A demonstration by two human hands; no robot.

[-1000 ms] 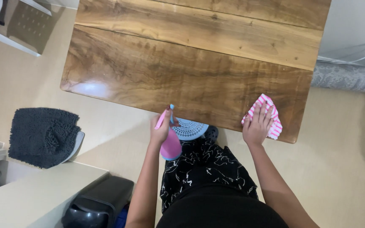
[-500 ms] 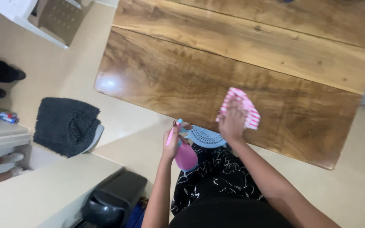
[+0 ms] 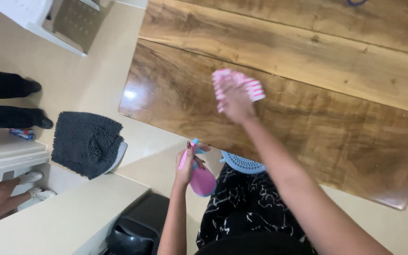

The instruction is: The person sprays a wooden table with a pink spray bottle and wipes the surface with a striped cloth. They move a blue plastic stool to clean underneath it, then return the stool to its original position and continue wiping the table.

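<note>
A pink-striped cloth (image 3: 242,85) is pressed onto the wooden surface (image 3: 336,118) by the right hand (image 3: 236,100) (fingers spread flat); a pink spray bottle (image 3: 200,175) is held in the left hand's (image 3: 187,163) closed grip.

Cloth hand slides left and farther across the table

My right hand (image 3: 236,99), flat on the pink striped cloth (image 3: 240,86), now sits well in from the near edge of the wooden table (image 3: 336,85); a second ago it rested at the near right corner. My arm stretches out more. My view swings left, so a second pair of dark legs (image 3: 10,101) and someone's white shoes (image 3: 34,185) come into sight, and the dark mat (image 3: 86,141) lies nearer the middle.
</note>
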